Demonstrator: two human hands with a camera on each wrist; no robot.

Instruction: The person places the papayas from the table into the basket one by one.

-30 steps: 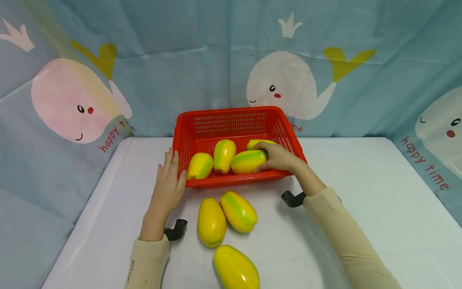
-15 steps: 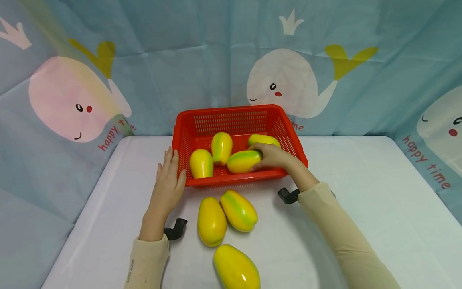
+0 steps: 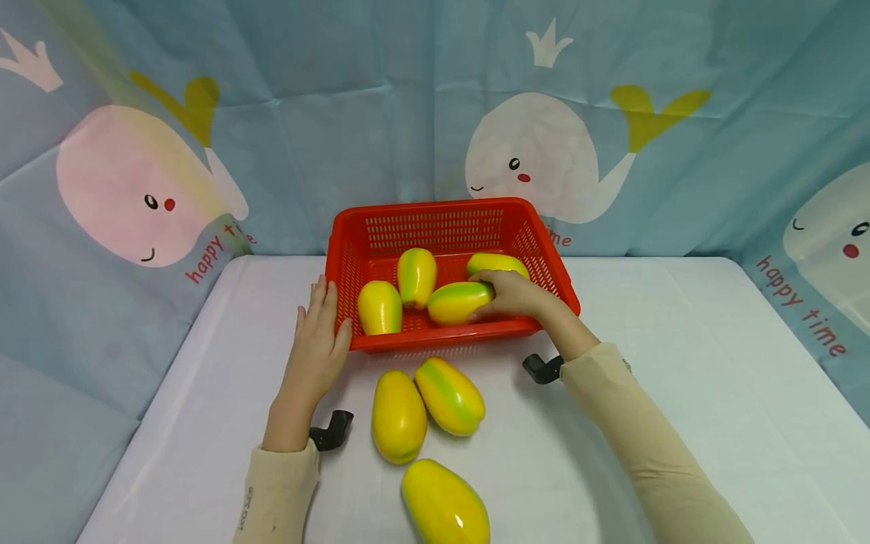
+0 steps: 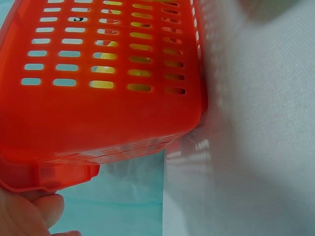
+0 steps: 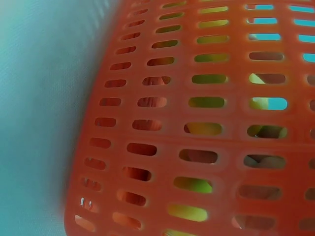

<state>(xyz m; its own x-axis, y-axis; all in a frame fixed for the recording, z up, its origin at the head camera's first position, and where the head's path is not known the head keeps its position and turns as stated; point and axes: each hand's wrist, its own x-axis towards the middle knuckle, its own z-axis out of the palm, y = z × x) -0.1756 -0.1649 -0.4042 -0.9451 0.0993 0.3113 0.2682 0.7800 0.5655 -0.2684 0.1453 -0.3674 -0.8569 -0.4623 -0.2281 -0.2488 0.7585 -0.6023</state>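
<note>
A red slotted plastic basket (image 3: 435, 227) stands at the back of the table with several yellow-green papayas in it. My right hand (image 3: 513, 295) reaches over the front rim and grips the right end of one papaya (image 3: 451, 304), thumb in front and fingers over the top. Left of it lie two more papayas (image 3: 379, 308); behind my right fingers is another papaya (image 3: 499, 263). My left hand (image 3: 316, 344) rests along the basket's left rim, fingers straight, thumb at the front corner. In the left wrist view, the fingers (image 4: 47, 209) touch below the rim lip.
Three papayas lie on the white table in front of the basket: two close together, the left papaya (image 3: 399, 417) and the right papaya (image 3: 450, 397), plus a nearer papaya (image 3: 445, 502). A blue whale-print curtain (image 3: 408, 128) hangs right behind the basket.
My right hand has shifted slightly left with the papaya it grips. The two left papayas in the basket have moved and turned a little, one farther back. My left hand has stayed put.
</note>
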